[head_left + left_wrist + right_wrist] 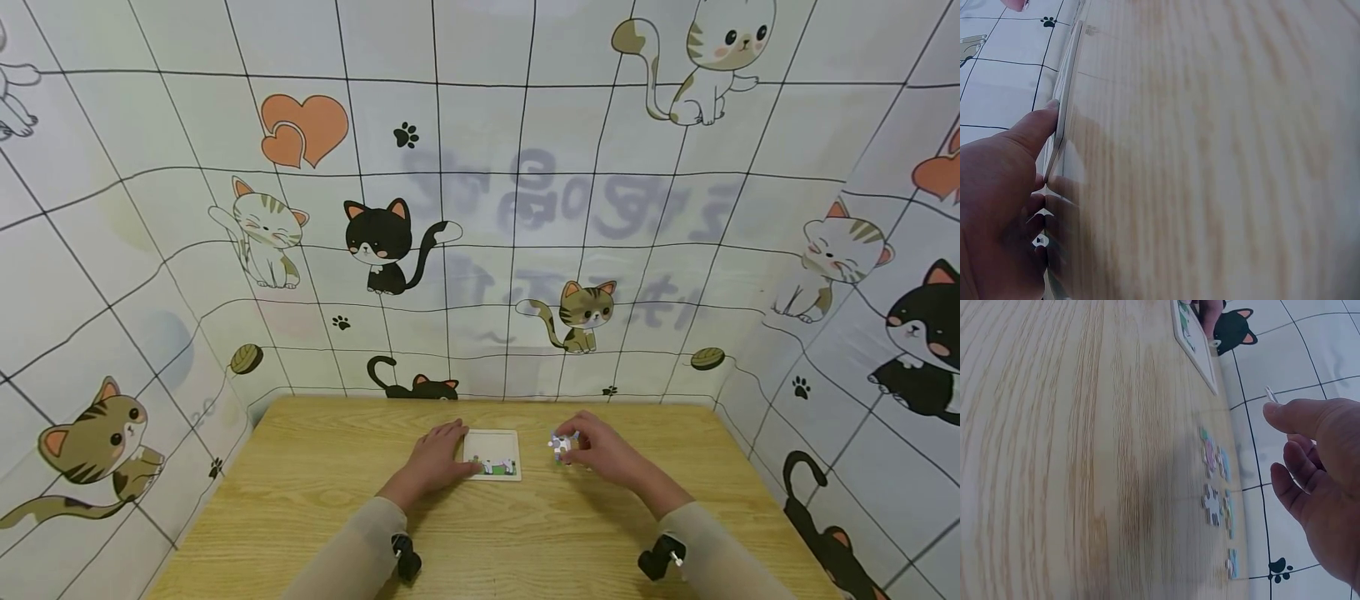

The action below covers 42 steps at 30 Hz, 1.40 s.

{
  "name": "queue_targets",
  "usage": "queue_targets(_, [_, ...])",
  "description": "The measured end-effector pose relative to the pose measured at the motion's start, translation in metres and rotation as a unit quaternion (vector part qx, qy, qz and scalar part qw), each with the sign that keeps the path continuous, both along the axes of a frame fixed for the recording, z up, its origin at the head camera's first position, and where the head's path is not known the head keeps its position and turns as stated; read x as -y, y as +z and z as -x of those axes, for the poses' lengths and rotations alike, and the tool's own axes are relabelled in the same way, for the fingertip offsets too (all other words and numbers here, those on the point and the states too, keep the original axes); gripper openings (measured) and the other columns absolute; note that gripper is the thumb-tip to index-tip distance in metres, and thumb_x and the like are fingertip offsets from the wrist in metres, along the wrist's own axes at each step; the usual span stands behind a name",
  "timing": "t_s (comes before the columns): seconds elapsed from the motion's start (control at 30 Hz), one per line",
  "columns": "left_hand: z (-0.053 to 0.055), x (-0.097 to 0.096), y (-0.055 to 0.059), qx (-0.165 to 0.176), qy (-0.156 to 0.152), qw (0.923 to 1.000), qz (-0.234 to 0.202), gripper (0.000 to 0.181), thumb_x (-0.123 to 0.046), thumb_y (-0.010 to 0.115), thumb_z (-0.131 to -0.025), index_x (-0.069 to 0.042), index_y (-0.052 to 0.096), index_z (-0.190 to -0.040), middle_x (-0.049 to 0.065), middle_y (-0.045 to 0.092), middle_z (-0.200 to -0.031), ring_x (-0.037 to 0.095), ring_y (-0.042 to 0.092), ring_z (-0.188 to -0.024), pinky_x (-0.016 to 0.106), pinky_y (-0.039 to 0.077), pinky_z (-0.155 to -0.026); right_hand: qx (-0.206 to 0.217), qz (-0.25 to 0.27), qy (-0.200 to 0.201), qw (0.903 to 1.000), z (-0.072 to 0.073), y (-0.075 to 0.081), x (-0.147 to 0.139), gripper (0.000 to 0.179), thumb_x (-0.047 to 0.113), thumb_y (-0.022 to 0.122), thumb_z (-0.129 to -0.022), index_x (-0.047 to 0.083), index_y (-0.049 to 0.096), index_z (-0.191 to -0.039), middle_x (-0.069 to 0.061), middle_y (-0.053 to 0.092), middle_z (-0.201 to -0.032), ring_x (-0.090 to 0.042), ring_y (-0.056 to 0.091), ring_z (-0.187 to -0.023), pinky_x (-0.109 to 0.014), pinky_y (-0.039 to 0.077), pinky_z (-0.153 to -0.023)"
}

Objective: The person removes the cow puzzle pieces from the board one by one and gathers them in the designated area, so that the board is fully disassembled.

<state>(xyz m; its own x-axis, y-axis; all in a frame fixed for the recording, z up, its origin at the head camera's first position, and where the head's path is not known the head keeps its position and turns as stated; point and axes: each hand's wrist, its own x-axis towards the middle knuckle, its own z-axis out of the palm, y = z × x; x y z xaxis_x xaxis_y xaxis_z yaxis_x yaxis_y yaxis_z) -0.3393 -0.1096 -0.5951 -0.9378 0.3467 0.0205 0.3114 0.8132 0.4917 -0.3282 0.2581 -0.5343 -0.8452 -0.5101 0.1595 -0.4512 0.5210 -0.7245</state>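
A small square puzzle tray [491, 444] lies on the table, with colourful puzzle pieces [497, 467] along its near edge and bare pale wood above them. My left hand [435, 458] rests at the tray's left side, its thumb reaching over the near left corner. The left wrist view shows that thumb [1034, 128] straight against the tray's edge. To the right, my right hand [602, 452] pinches a puzzle piece [1270, 394] between thumb and fingers, raised off the table. Loose jigsaw pieces [558, 446] lie beneath it, partly hidden by the hand in the head view.
Several loose pieces [1212, 504] lie flat on the wooden table [480, 542] in the right wrist view. A white cloth wall [480, 250] printed with cats and a black grid stands behind the table and at both sides.
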Motion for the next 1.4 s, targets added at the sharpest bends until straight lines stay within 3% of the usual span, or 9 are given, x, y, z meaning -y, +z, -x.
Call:
queue_targets(0.33, [-0.001, 0.000, 0.000, -0.002, 0.000, 1.0000, 0.000, 0.088, -0.059, 0.079, -0.099, -0.007, 0.051, -0.165, 0.015, 0.041, -0.175, 0.042, 0.036, -0.161, 0.070, 0.028, -0.127, -0.001, -0.022, -0.012, 0.9997, 0.001, -0.002, -0.026, 0.028, 0.003, 0.076, -0.105, 0.002, 0.070, -0.132, -0.011, 0.061, -0.122, -0.017, 0.050, -0.088, -0.030, 0.046, -0.069])
queue_targets(0.67, [-0.001, 0.000, -0.002, -0.004, 0.001, 1.0000, 0.001, 0.088, -0.059, 0.079, -0.099, -0.008, 0.051, -0.165, 0.015, 0.041, -0.175, 0.042, 0.036, -0.161, 0.070, 0.028, -0.127, 0.007, -0.033, -0.037, 0.9987, 0.002, -0.006, -0.044, 0.026, 0.002, 0.076, -0.104, 0.002, 0.071, -0.129, -0.011, 0.063, -0.125, -0.022, 0.054, -0.096, -0.031, 0.050, -0.075])
queue_targets(1.4, [-0.001, 0.000, -0.002, -0.006, -0.001, 1.0000, 0.001, 0.089, -0.060, 0.079, -0.098, -0.008, 0.051, -0.165, 0.015, 0.041, -0.175, 0.042, 0.037, -0.161, 0.069, 0.029, -0.127, 0.029, -0.051, -0.094, 0.9938, 0.000, -0.013, -0.069, 0.024, 0.004, 0.080, -0.101, 0.002, 0.075, -0.125, -0.009, 0.065, -0.119, -0.023, 0.056, -0.098, -0.031, 0.051, -0.075])
